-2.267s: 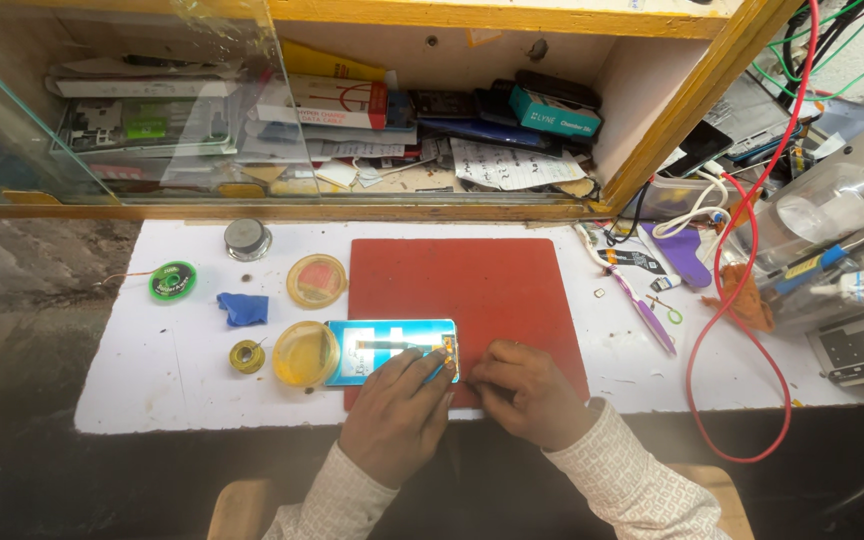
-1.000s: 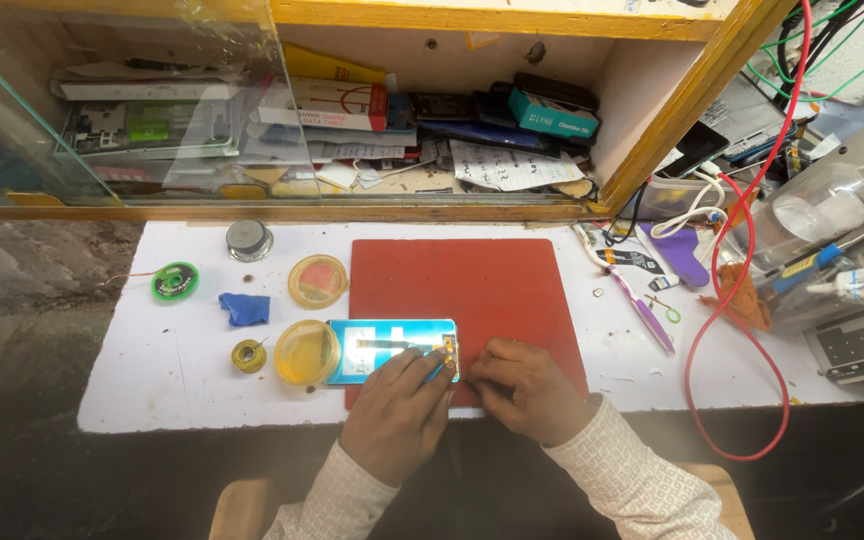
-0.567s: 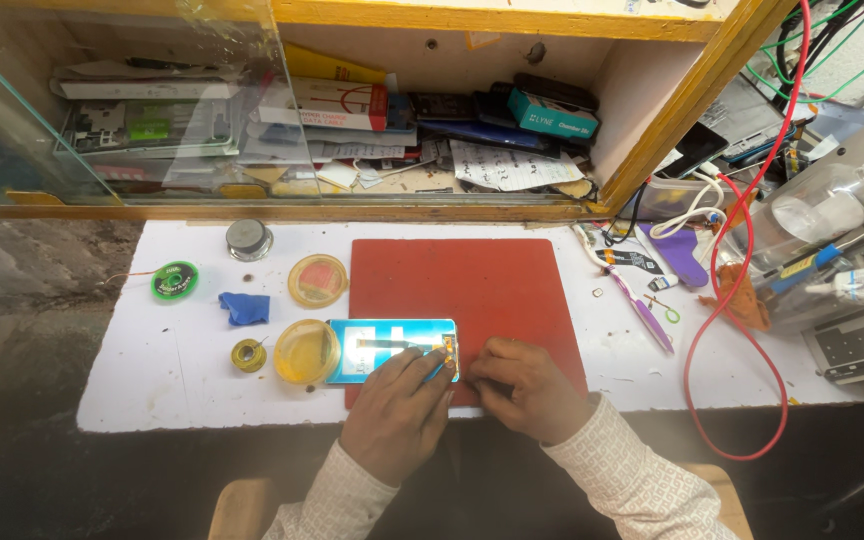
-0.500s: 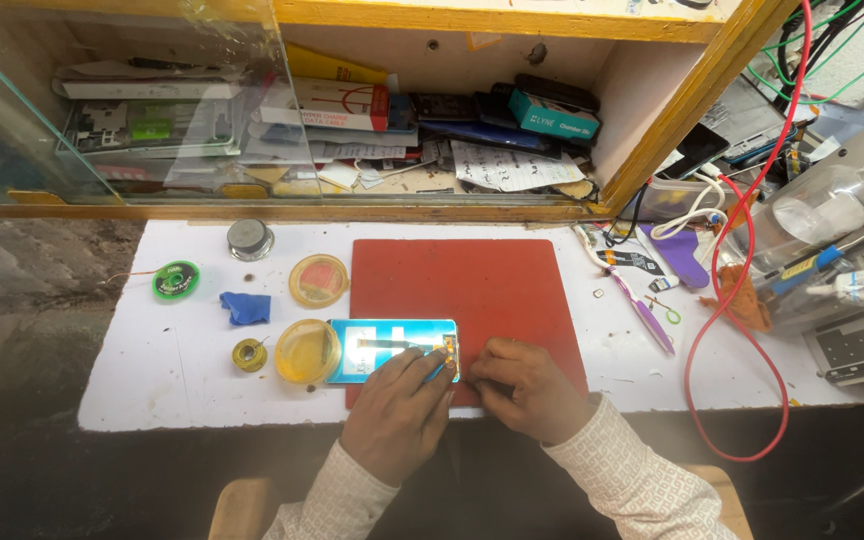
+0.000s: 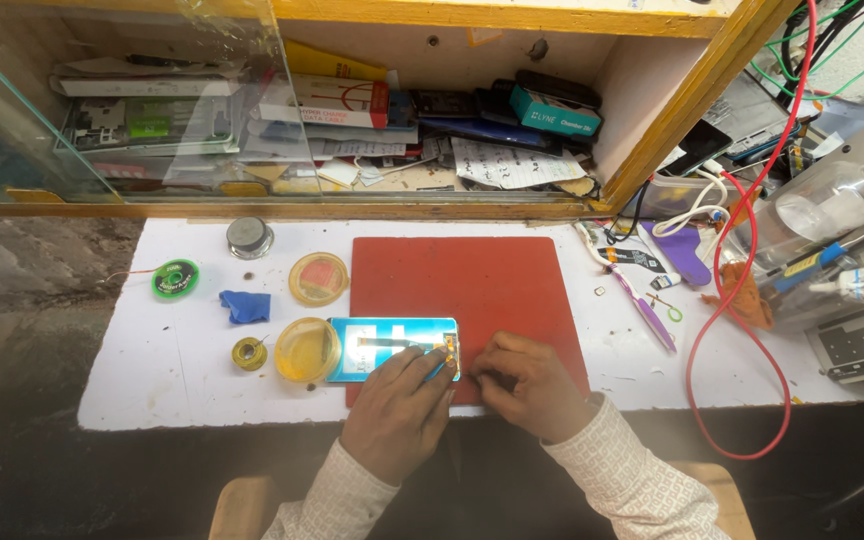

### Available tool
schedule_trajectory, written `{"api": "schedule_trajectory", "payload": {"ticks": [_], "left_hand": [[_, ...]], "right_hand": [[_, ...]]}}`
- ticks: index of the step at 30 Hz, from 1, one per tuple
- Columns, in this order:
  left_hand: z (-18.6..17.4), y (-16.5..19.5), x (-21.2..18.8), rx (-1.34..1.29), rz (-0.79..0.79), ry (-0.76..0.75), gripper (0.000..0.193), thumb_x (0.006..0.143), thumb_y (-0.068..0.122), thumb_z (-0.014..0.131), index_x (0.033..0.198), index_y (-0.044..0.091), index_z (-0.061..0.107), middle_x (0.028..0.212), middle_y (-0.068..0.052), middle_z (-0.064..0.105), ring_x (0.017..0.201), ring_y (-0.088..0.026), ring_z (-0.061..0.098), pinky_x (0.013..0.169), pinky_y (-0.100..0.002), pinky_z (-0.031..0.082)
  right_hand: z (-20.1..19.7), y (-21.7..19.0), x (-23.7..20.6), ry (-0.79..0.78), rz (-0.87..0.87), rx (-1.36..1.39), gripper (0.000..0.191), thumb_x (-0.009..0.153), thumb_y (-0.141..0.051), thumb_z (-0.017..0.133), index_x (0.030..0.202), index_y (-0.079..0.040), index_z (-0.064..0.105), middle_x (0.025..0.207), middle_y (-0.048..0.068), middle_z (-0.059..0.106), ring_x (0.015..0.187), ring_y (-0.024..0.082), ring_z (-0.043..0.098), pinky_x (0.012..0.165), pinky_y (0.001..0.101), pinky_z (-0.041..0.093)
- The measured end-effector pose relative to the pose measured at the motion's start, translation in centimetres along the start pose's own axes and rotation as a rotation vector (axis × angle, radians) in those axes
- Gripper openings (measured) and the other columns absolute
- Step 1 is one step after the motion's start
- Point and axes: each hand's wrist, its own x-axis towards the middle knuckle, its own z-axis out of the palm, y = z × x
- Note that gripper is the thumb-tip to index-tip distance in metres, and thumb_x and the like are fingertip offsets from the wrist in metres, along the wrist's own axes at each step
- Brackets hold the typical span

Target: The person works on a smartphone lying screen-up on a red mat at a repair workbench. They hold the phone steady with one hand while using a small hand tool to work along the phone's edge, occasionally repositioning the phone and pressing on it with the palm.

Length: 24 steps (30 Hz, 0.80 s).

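A light-blue opened phone [image 5: 382,347] lies flat at the near left corner of a red work mat [image 5: 462,290]. My left hand [image 5: 397,410] rests on the phone's right end, fingers spread and pressing down on it. My right hand [image 5: 527,385] sits just right of the phone on the mat, fingers curled at the phone's right edge; whether it pinches a small tool or part is too small to tell.
Left of the phone stand a round yellow lid [image 5: 306,350], another round dish [image 5: 318,278], a small solder spool [image 5: 248,353], a blue cloth [image 5: 245,306], a green wick reel [image 5: 175,278] and a metal tin [image 5: 249,237]. A red cable [image 5: 727,330] loops at right beside a purple tool [image 5: 687,255]. A cluttered shelf [image 5: 432,120] runs behind.
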Motion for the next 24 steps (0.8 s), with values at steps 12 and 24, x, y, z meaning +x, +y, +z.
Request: {"api": "schedule_trajectory", "payload": {"ticks": [12, 24], "left_hand": [[-0.04, 0.1, 0.03, 0.016, -0.004, -0.004, 0.033, 0.087, 0.016, 0.072, 0.117, 0.003, 0.072, 0.124, -0.01, 0.067, 0.12, -0.03, 0.059, 0.1, -0.044, 0.047], [0.01, 0.03, 0.03, -0.006, 0.005, 0.005, 0.033, 0.087, 0.015, 0.072, 0.117, 0.002, 0.072, 0.125, -0.01, 0.066, 0.12, -0.03, 0.059, 0.099, -0.044, 0.047]], "right_hand": [[-0.57, -0.02, 0.13, -0.086, -0.165, 0.032, 0.015, 0.078, 0.005, 0.07, 0.092, -0.001, 0.071, 0.082, 0.009, 0.06, 0.073, 0.025, 0.066, 0.061, 0.0348, 0.052], [0.14, 0.21, -0.07, 0.009, -0.151, 0.019, 0.016, 0.076, 0.005, 0.071, 0.09, -0.002, 0.073, 0.084, 0.007, 0.064, 0.072, 0.022, 0.068, 0.06, 0.0325, 0.053]]}}
